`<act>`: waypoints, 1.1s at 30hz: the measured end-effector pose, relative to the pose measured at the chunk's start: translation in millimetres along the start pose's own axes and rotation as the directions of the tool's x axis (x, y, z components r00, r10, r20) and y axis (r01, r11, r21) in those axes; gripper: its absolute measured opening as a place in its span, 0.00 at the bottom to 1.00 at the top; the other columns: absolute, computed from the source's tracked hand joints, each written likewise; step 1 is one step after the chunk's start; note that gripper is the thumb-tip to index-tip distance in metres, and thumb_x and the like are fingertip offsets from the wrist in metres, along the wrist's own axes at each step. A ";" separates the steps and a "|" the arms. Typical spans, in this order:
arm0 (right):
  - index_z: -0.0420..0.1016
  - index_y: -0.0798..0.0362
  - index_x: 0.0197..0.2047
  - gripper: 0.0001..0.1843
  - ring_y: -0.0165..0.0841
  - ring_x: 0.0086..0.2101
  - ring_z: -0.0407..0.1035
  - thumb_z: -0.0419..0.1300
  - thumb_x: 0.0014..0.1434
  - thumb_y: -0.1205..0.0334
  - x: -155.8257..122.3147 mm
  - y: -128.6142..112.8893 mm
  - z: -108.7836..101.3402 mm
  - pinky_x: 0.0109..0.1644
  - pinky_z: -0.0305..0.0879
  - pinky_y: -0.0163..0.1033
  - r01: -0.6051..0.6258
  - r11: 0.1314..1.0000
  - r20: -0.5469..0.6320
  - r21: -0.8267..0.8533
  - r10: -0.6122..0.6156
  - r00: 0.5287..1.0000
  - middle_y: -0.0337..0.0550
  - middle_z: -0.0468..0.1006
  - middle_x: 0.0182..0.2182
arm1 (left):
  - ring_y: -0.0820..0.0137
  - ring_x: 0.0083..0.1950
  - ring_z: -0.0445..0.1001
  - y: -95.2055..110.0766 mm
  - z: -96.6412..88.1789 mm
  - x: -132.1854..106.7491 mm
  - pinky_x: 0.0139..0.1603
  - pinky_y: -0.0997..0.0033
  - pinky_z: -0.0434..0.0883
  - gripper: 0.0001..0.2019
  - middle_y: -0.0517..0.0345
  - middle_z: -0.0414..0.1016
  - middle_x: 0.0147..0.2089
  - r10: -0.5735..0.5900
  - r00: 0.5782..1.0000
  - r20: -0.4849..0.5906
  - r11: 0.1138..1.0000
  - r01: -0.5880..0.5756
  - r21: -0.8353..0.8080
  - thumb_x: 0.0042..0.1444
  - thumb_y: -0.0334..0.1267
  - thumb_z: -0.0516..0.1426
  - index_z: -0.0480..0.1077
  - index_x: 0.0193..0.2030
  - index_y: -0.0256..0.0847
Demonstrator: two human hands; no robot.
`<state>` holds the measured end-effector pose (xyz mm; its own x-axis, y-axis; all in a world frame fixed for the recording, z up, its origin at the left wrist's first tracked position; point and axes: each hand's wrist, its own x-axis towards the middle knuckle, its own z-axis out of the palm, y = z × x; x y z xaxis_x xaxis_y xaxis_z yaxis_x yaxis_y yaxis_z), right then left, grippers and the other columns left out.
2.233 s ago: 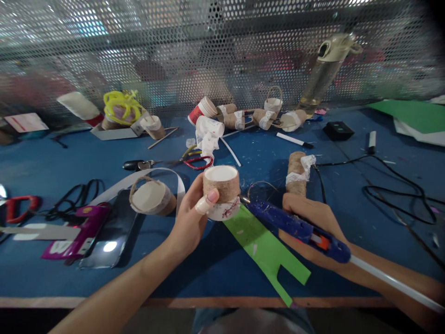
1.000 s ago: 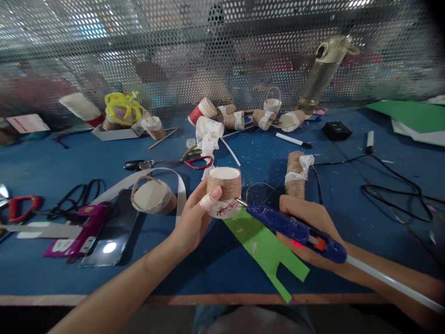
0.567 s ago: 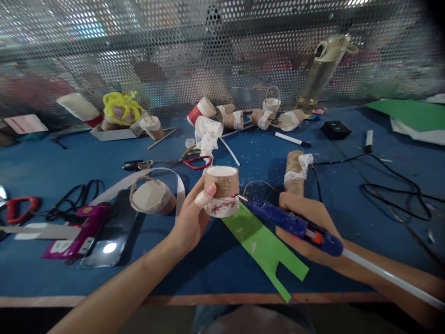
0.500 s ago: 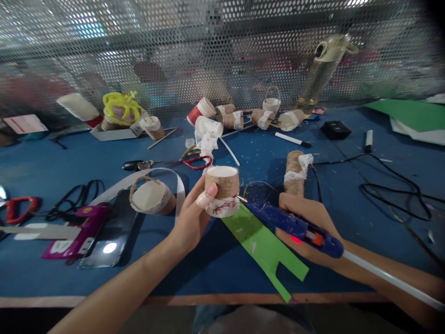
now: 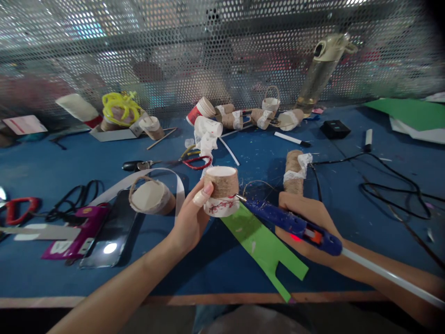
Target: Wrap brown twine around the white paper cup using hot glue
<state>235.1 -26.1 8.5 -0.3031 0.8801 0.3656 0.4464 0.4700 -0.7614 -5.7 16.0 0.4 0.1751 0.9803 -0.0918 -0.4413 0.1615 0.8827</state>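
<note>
My left hand point(image 5: 192, 211) is closed round a small paper cup point(image 5: 222, 206), tilted so its white open or flat end faces up; brown twine point(image 5: 224, 184) wraps its upper part and a red floral print shows below. In my right hand point(image 5: 308, 215) is a blue hot glue gun point(image 5: 278, 217) with a clear glue stick point(image 5: 385, 273) out of its back and a red light on. Its metal nozzle meets the cup's side at the lower edge of the twine. A green paper strip point(image 5: 264, 246) lies beneath. Just beyond my right hand rests a twine-wrapped roll with white lace point(image 5: 294, 175).
To the left are a phone point(image 5: 116, 232), a purple packet point(image 5: 81, 227), a lidded twine cup point(image 5: 151, 197) and red-handled scissors point(image 5: 198, 162). Several twine-wrapped cups point(image 5: 262, 119) and a bottle point(image 5: 321, 74) stand along the metal mesh point(image 5: 174, 51). A black cord point(image 5: 392, 199) lies at the right.
Very little differs. The cup and my left hand have shifted slightly, and the nozzle stays against the cup at the twine's lower edge.
</note>
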 end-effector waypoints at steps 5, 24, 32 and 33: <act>0.57 0.48 0.28 0.16 0.26 0.23 0.56 0.62 0.55 0.72 0.9 6.6 -1.4 0.28 0.52 0.36 -0.046 0.999 0.006 -0.009 0.046 0.999 0.30 0.60 0.23 | 0.54 0.55 0.79 0.9 -1.3 -0.3 0.59 0.57 0.73 0.23 0.51 0.84 0.47 -0.010 1.000 0.002 1.000 0.010 -0.008 0.58 0.53 0.66 0.80 0.55 0.41; 0.77 0.42 0.40 0.18 0.29 0.32 0.77 0.74 0.53 0.72 0.5 17.0 18.2 0.37 0.74 0.34 -0.018 0.960 -0.221 0.280 0.083 0.972 0.30 0.82 0.35 | 0.57 0.58 0.77 -4.0 10.0 -9.8 0.57 0.63 0.70 0.18 0.54 0.82 0.54 -0.141 0.975 0.170 0.988 0.129 0.081 0.57 0.47 0.69 0.79 0.53 0.48; 0.77 0.43 0.39 0.15 0.33 0.38 0.80 0.73 0.56 0.72 -0.8 14.3 14.8 0.37 0.76 0.35 -0.045 0.929 -0.167 0.367 0.113 0.979 0.33 0.83 0.36 | 0.56 0.57 0.77 -4.4 7.1 -8.0 0.55 0.62 0.70 0.18 0.52 0.82 0.55 -0.141 0.979 0.149 0.987 0.128 0.095 0.58 0.47 0.68 0.79 0.54 0.47; 0.77 0.43 0.39 0.15 0.33 0.38 0.80 0.73 0.56 0.71 -1.2 14.0 14.7 0.38 0.77 0.36 -0.054 0.929 -0.171 0.367 0.124 0.977 0.34 0.84 0.37 | 0.57 0.56 0.78 -4.4 6.6 -7.6 0.54 0.63 0.70 0.18 0.53 0.82 0.54 -0.140 0.980 0.144 0.987 0.127 0.096 0.58 0.47 0.68 0.79 0.54 0.47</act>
<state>229.4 -21.6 -10.5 -0.0965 0.9301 0.3543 0.1215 0.3643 -0.9233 0.7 7.1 0.2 0.3605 0.9211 -0.1470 -0.3285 0.2729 0.9042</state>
